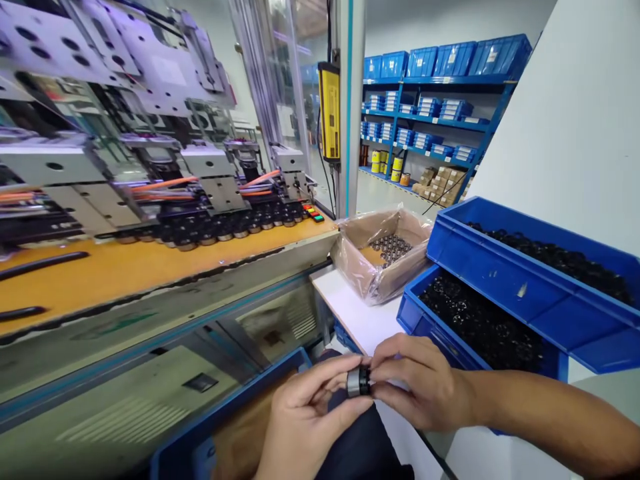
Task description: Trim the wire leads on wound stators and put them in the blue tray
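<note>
A small round part has a silver metal ring on its left side and a black, notched end on its right. My left hand pinches the metal ring between thumb and fingers. From the other side, the fingertips of my right hand close on the black end. Both hands are held together over my lap, in front of the white table. Fingers cover some of the part, so I cannot tell whether its two halves are fully joined.
Two blue bins, an upper one and a lower one, hold black parts on the right. A plastic-lined box contains metal rings. On the left, a machine's orange bench carries rows of round parts. Another blue bin lies below.
</note>
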### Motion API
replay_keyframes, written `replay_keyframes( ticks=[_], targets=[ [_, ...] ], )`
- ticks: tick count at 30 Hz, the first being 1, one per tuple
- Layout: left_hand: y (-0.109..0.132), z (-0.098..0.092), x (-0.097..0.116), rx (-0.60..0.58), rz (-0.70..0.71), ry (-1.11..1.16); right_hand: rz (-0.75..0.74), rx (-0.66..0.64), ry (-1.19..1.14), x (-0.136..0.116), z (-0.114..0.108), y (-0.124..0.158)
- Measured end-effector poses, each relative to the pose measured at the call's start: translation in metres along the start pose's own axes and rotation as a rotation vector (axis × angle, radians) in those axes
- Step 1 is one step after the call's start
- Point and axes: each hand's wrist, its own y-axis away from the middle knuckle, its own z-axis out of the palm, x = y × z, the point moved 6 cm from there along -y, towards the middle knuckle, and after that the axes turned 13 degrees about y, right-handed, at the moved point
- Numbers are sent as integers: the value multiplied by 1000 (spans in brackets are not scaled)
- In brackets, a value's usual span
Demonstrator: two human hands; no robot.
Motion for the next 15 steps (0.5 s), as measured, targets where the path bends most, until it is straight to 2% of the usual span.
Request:
replay_keyframes(
  ticks=[6, 12, 15],
  targets=[
    [12, -10, 2, 146, -27, -29, -57, -10, 53, 1, 2, 1],
    [4, -8, 2, -83, -34, -36, -161, -34, 122, -3, 4, 4],
    [4, -5, -1, -89, -84, 4, -221, -33, 156, -5, 4, 4]
  ],
)
